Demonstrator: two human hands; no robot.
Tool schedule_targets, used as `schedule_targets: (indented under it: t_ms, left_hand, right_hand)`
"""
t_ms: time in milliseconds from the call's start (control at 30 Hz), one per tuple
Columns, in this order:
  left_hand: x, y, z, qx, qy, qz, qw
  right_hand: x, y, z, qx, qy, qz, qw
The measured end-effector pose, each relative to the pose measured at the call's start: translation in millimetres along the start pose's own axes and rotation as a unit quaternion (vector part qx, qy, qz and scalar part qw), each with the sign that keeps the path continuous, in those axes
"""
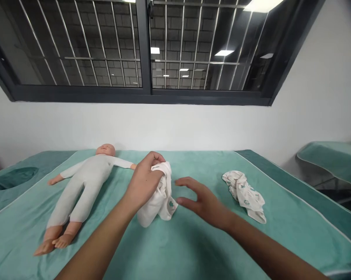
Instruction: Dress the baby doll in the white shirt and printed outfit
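Observation:
My left hand grips a bunched white cloth garment by its upper part, and the rest hangs down with a small green print at one corner. Its exact kind is hard to make out. Just to the right, my right hand is apart from the cloth, thumb and fingers spread with nothing between them. A baby doll in a pale long-sleeved suit lies on its back to the left, its feet toward me. Over on the right rests a crumpled white cloth with green print.
Everything lies on a green cloth-covered bed against a white wall. A dark-framed window with metal bars is above. Another green-covered surface stands at the far right, and a dark green hollow shows at the left.

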State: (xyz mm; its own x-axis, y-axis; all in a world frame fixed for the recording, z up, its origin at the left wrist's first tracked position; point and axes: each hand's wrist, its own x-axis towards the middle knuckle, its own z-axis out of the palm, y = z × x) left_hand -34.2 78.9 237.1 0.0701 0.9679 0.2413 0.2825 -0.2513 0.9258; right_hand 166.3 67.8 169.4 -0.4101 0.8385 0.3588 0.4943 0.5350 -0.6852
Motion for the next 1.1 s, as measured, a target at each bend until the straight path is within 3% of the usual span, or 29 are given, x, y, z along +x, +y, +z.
schedule_targets:
  t_ms: [67, 133, 267, 333, 400, 467, 567, 633, 700, 767, 867, 1000, 1100]
  left_hand:
    - [-4, 9, -2.4, 0.015, -0.009, 0.014, 1.000]
    - [-8, 19, -10.9, 0.053, -0.049, 0.030, 0.997]
    - [-16, 33, -37.4, 0.198, -0.227, 0.041, 0.953]
    - [-17, 35, -45.9, 0.244, -0.248, 0.028, 0.937]
    - [-15, 33, -47.4, 0.271, -0.189, 0.039, 0.943]
    - [-11, 28, -43.0, 0.327, -0.080, 0.083, 0.938]
    - [-7, 19, -33.3, 0.469, 0.066, 0.127, 0.872]
    - [-5, 13, -29.0, 0.551, 0.094, 0.124, 0.820]
    - [-2, 7, -28.1, 0.586, 0.092, 0.111, 0.798]
    - [1, 3, -31.2, 0.567, 0.090, 0.100, 0.813]
    - [3, -2, -42.3, 0.489, 0.060, 0.056, 0.868]
    - [-4, -3, -61.1, 0.360, -0.023, -0.034, 0.932]
    - [-7, -6, -70.2, 0.293, -0.053, -0.065, 0.952]
  right_hand:
    - [15, -18, 17, 0.017, 0.031, -0.014, 0.999]
    - [28, -19, 19, -0.011, 0.066, -0.003, 0.998]
    - [45, -7, -9, -0.063, 0.165, -0.003, 0.984]
    - [46, -7, -23, -0.068, 0.200, -0.018, 0.977]
    - [42, -11, -31, -0.106, 0.207, -0.050, 0.971]
    - [38, -14, -36, -0.179, 0.208, -0.081, 0.958]
    - [32, -12, -44, -0.275, 0.233, -0.101, 0.927]
    - [32, -9, -51, -0.300, 0.258, -0.080, 0.915]
    - [33, -5, -58, -0.294, 0.266, -0.023, 0.918]
    - [35, -2, -64, -0.275, 0.226, 0.051, 0.933]
    - [32, 4, -72, -0.267, 0.148, 0.116, 0.945]
    - [18, 9, -90, -0.225, 0.140, 0.179, 0.947]
    - [9, 13, -102, -0.188, 0.117, 0.217, 0.951]
